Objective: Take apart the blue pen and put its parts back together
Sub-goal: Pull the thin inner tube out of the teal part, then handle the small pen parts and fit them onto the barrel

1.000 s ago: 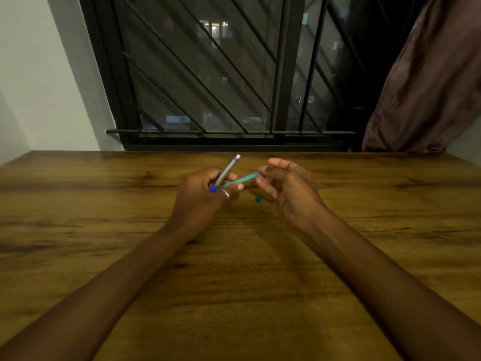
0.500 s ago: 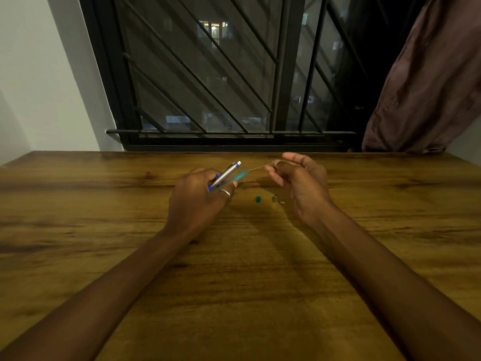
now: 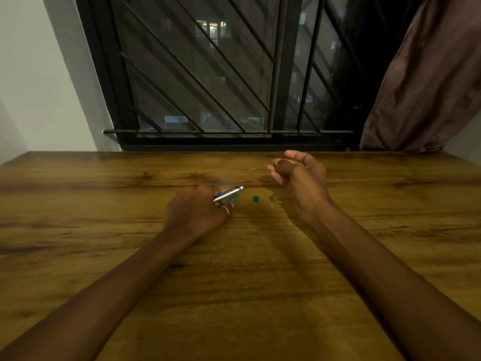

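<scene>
Left hand [image 3: 197, 212] fisted around silver-and-blue pen [image 3: 229, 194], low on wood-grain surface [image 3: 104, 194]. Right hand [image 3: 299, 173] raised, loosely curled; grip on thin refill [image 3: 253, 169] unclear. Small teal cap [image 3: 256, 199], metal tip [image 3: 272, 198] lying between.

A room in a home is suggested by a wood-grain table [image 3: 234, 295] set against a plain white wall [image 3: 39, 87], a barred window [image 3: 208, 74] through which lit apartment buildings are seen at night, and a brown curtain [image 3: 429, 82] drawn aside.
</scene>
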